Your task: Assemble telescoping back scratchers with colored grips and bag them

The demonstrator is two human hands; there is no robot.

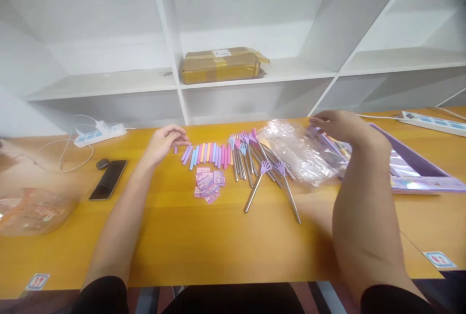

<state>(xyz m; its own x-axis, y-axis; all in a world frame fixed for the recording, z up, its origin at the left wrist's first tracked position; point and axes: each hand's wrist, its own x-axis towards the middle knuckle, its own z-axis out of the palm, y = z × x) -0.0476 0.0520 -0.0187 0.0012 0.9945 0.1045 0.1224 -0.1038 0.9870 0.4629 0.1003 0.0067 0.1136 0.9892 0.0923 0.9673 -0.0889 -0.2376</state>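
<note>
- Short pastel sticks of pink, purple, blue and cream, material uncertain: laid side by side in a row on the yellow-brown wooden desk, to the right of the left hand. Judged light, stiff and smooth, perhaps brittle; best pinched singly at mid-length.
- Small purple piece: just under the left fingers, apart from the row; contact not certain. Likely light; suits a fingertip pinch.
- Left hand: grip half curled, thumb near forefinger; cannot tell whether anything is held.
- Clear crinkled plastic bag: partly over metal rods, below the right hand. Judged very light, limp and slippery; best taken by a gathered fold at its edge.
- Right hand: grip bent, fingertips at the bag's far edge; cannot tell whether film is pinched.
- Silvery metal rods with purple, pink and blue hand-shaped heads: clustered beside the sticks, two set nearer the front. Judged stiff, slick, fairly light; best held mid-rod, sparing the thin fingers of the heads.
- Pink-and-purple printed cards: loose heap before the sticks. Probably thin and flexible; hold by the edges.
- Shallow open purple box: far right, partly behind the right forearm.
- Flat black phone: left of the left forearm.
- Taped brown cardboard carton: on the white shelf behind.
</note>
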